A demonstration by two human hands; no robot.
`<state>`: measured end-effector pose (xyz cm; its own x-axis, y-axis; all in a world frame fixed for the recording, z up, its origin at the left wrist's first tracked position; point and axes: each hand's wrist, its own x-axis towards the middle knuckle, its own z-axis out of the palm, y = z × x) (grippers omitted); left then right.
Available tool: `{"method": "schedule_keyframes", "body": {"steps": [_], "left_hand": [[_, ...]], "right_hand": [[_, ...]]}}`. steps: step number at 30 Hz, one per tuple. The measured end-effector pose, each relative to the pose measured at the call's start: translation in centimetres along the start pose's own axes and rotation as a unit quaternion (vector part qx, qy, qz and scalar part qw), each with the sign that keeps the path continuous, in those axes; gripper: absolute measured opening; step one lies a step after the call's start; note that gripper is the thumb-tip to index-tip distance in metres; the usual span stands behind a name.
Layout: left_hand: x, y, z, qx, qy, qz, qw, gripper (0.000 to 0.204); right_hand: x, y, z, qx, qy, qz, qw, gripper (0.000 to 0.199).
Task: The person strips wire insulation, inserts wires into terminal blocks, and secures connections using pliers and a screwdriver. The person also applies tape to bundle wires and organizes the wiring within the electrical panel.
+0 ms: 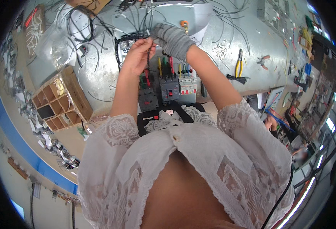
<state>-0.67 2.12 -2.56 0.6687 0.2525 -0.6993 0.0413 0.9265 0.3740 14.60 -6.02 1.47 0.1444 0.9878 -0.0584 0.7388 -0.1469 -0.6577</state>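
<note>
My bare left hand (139,55) is closed, its thumb and fingertips pinching a black wire (149,61) above the electrical assembly. My right hand (172,41), in a grey striped knitted glove, comes up against the left fingertips from the right. Its fingers are bent in at the same wires; what they grip is hidden. Below the hands, nearer to me, stand a black circuit breaker (170,91) with a red switch, another dark breaker (148,100) and white miniature breakers (187,87) with red levers. Yellow, green and red sleeved leads (165,65) rise from the black breaker.
Right of my hands lie yellow-handled pliers (239,65), a black wire bundle (238,79) and a small red-handled cutter (264,61). On the left stand a divided cardboard box (61,100) and a coil of black cable (80,24). Loose wires (233,21) spread over the far bench.
</note>
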Motion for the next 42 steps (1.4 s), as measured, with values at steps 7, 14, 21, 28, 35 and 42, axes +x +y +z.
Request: {"method": "schedule_keyframes", "body": {"steps": [7,14,21,28,35,42], "left_hand": [[0.4,-1.2,0.3,0.0,0.025,0.106,0.994,0.012],[-0.2,-1.4,0.9,0.081,0.057,0.124,0.987,0.017],[-1.0,-1.7,1.4,0.082,0.087,0.145,0.982,0.014],[-4.5,0.2,4.6,0.281,0.195,0.124,0.932,0.019],[-4.9,0.8,7.6,0.499,0.157,0.31,0.794,0.019],[-5.0,-1.0,6.6,0.486,0.121,0.333,0.799,0.018]], "right_hand": [[0.6,-1.1,-0.6,0.054,0.004,0.144,0.988,0.026],[1.3,1.6,1.2,0.187,-0.094,0.284,0.936,0.031],[1.3,0.5,0.6,0.368,-0.122,0.336,0.858,0.019],[0.7,0.5,2.6,0.178,0.009,0.206,0.962,0.013],[-0.1,-0.1,2.5,0.067,0.003,0.13,0.989,0.021],[-0.9,0.7,2.8,0.14,0.043,0.133,0.98,0.027]]}}
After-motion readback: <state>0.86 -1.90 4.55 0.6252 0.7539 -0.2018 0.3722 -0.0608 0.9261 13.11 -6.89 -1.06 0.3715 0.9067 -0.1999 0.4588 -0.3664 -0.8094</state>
